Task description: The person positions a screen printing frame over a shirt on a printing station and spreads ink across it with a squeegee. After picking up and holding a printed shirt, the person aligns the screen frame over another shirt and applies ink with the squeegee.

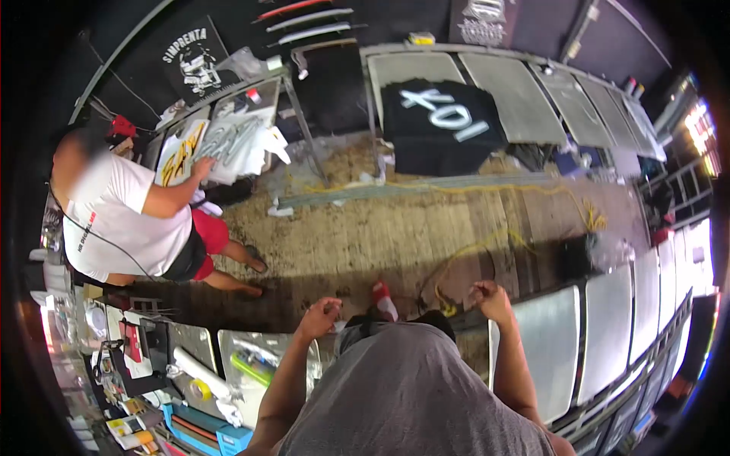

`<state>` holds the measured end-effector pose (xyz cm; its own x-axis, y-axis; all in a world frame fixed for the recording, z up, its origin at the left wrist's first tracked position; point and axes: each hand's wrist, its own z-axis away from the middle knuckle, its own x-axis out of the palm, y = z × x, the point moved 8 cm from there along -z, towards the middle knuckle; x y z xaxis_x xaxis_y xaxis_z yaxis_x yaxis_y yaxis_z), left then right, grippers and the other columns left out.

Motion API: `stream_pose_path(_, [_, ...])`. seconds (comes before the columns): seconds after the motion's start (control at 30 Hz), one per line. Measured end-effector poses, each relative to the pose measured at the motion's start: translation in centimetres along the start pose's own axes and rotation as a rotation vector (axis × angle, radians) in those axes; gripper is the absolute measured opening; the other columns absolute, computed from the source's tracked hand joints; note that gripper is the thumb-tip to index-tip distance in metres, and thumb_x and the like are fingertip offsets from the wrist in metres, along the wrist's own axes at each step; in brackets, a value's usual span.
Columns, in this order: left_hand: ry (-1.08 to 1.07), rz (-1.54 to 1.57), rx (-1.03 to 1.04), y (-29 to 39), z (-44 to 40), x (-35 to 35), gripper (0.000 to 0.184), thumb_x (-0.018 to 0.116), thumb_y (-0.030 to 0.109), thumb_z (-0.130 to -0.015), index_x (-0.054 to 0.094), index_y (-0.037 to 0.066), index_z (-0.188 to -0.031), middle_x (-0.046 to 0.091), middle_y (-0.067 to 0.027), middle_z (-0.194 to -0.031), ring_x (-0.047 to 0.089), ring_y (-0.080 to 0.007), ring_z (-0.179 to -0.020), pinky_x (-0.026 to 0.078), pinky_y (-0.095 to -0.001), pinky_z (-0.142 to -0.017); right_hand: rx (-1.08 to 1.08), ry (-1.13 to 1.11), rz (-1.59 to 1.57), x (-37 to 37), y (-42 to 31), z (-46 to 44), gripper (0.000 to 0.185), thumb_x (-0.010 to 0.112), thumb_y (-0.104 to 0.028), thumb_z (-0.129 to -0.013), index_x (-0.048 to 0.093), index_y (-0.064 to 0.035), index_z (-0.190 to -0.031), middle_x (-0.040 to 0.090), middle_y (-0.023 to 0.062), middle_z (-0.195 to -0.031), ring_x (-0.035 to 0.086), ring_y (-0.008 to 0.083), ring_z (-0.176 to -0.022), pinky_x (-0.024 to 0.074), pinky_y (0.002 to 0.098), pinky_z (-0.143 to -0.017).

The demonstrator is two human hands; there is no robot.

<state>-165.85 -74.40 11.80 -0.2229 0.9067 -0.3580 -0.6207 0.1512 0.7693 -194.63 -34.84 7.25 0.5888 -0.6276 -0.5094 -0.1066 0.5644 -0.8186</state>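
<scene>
In the head view my left hand [321, 318] is held out at the lower middle, its fingers curled; whether anything is between them is too small to tell. My right hand [490, 300] hangs to the right of my body, fingers bent and partly spread, with nothing visible in it. Both hands are in the air above the wooden floor [357, 235], apart from any object. Between them, near my feet, shows a red and white shoe [385, 301]. Ahead, a black cloth with white lettering [445, 125] lies over a grey panel.
At the left, a person in a white shirt [129, 213] touches printed sheets [220, 144] on a table. A yellow cable [471, 247] crosses the floor. Grey panels [536, 349] stand at the right; a blue toolbox [201, 433] sits lower left.
</scene>
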Motion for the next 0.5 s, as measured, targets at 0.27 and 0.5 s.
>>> stream_pose_path(0.27, [0.268, 0.096, -0.168, 1.1, -7.7, -11.3, 0.034, 0.056, 0.029, -0.095, 0.062, 0.001, -0.115, 0.069, -0.0149, -0.087, 0.066, -0.0170, -0.056, 0.051, -0.0315, -0.056, -0.329, 0.090, 0.254, -5.0, -28.3, -30.7, 0.025, 0.071, -0.016, -0.083, 0.069, -0.0017, -0.103, 0.072, 0.0122, -0.090, 0.069, 0.0176, -0.081, 0.0538, 0.0304, -0.075])
stream_pose_path(0.5, [0.543, 0.021, -0.316, -5.2, -11.7, -10.2, 0.042, 0.058, 0.031, -0.090, 0.062, 0.003, -0.120, 0.069, -0.0243, -0.105, 0.068, -0.0311, -0.097, 0.052, -0.0419, -0.077, -0.906, 0.241, 0.536, -9.1, -52.6, -63.4, 0.033, 0.070, -0.013, -0.076, 0.064, 0.0009, -0.106, 0.067, 0.0189, -0.103, 0.063, 0.0360, -0.100, 0.0493, 0.0416, -0.091])
